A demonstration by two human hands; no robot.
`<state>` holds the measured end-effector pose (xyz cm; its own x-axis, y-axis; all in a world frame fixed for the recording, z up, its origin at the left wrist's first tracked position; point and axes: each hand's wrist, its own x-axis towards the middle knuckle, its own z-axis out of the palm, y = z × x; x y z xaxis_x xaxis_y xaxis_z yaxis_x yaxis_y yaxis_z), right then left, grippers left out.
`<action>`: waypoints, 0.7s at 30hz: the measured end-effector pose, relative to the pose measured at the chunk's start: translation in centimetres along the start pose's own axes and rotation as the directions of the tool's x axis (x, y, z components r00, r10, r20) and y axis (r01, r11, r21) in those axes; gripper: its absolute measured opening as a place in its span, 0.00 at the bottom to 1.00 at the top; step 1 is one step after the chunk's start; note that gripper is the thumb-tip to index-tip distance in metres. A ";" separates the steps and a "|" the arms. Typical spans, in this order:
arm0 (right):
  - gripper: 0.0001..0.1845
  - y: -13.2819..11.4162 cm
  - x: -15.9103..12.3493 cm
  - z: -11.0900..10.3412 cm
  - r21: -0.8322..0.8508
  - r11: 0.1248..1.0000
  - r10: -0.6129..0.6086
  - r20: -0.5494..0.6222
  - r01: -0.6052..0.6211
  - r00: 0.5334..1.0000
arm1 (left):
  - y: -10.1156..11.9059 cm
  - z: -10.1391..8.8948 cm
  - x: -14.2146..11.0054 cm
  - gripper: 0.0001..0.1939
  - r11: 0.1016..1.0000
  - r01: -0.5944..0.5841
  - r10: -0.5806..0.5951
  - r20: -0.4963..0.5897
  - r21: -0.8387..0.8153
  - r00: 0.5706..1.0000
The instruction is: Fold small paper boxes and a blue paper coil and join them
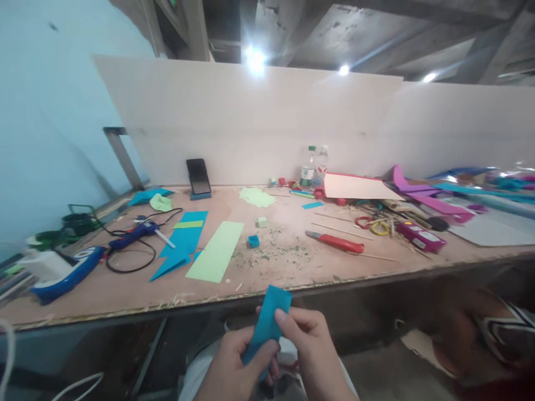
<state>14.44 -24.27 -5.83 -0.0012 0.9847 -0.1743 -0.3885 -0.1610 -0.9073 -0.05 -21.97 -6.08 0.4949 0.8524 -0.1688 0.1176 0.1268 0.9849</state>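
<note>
A narrow strip of blue paper is held between both hands, just below the table's front edge. My left hand is closed on its lower end, thumb lying across the face. My right hand pinches the upper right edge with thumb and fingers. Beyond the hands on the table lie a small blue paper box and a small pale green cube. A sheet of light green paper and larger blue paper pieces rest to the left.
A red-handled utility knife lies right of centre among thin sticks. A blue glue gun with its cord and a blue-and-white power strip are at left. A phone leans at the back. Another person's leg shows at lower right.
</note>
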 end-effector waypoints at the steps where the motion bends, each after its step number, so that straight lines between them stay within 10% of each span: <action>1: 0.29 -0.2 -0.1 0.1 -0.002 1.000 0.000 -0.012 0.000 1.000 | 0.1 0.1 0.0 0.26 1.000 0.004 -0.004 -0.003 -0.019 1.000; 21: 0.26 -2.7 -0.1 1.1 -0.004 0.995 -0.104 -0.127 0.104 0.986 | 0.7 0.0 -0.4 0.30 0.994 0.067 -0.065 0.029 -0.087 0.997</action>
<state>14.50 -23.87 -2.95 0.1559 0.9797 -0.1262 -0.3829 -0.0578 -0.9220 -0.19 -22.17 -5.32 0.5111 0.8272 -0.2334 0.0752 0.2274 0.9709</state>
